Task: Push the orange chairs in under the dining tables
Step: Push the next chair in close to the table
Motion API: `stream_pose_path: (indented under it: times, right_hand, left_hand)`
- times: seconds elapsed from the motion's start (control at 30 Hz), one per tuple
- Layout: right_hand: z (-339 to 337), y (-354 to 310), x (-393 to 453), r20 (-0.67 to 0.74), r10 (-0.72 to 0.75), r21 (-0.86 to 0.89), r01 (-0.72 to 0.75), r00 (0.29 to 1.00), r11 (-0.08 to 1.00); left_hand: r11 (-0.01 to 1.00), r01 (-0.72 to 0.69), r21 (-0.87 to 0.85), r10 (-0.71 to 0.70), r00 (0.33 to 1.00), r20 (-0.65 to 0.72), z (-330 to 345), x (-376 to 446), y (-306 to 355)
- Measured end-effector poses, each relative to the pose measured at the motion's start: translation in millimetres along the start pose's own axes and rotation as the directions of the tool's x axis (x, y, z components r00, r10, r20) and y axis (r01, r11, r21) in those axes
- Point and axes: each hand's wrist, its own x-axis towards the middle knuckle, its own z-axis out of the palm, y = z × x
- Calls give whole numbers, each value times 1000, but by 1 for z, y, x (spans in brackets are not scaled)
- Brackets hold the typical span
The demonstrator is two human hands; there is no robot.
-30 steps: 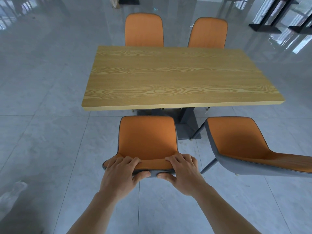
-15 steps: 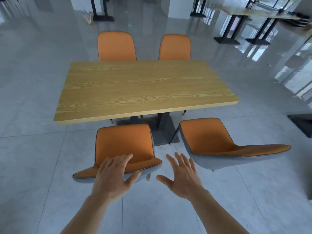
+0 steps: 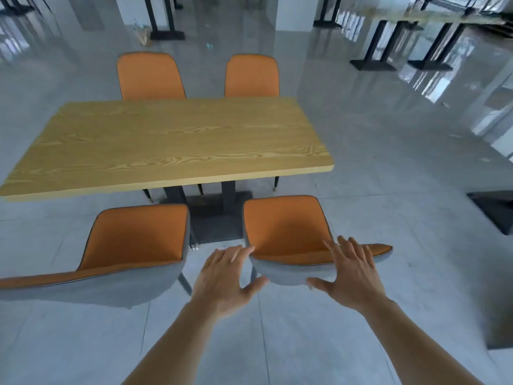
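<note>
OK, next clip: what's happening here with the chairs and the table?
A person is tidying orange chairs around a wooden dining table. Both hands are open, reaching for the back of the near right chair: the left hand at its left edge, the right hand over its right side. Neither grips it yet. This chair and the near left chair stand short of the table edge; two far chairs sit tucked in.

You see a matt wood-grain table (image 3: pixel 172 140), beside it orange cloth-like chairs (image 3: pixel 283 232) with grey shells, on glossy floor tiles (image 3: pixel 388 151).
</note>
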Motion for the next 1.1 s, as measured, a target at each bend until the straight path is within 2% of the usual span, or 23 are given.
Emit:
stream_pose_path:
  times: [0.13,0.23,0.37,0.57,0.7,0.87,1.1]
  right_hand:
    - [-1,97,20,113,-5,-39,9,994,999]
    - [0,142,40,208,-41,-19,46,977,999]
    - [8,169,54,180,-137,121,116,974,986]
    - [20,179,78,237,-214,204,167,948,965]
    - [25,180,85,280,-244,214,187,928,959]
    - [34,172,88,210,-229,182,193,950,964]
    - [48,155,77,161,-223,210,187,962,960]
  left_hand:
    - [1000,25,-16,-24,1000,17,37,42,84]
    - [999,36,-2,-35,998,52,58,73,126]
    - [997,46,66,-56,986,156,84,104,155]
    - [988,93,125,-125,953,278,113,128,158]
    - [989,131,67,-145,953,265,112,124,137]
    - [994,113,2,-110,959,262,103,114,118]
    - [996,72,48,-82,968,235,95,102,107]
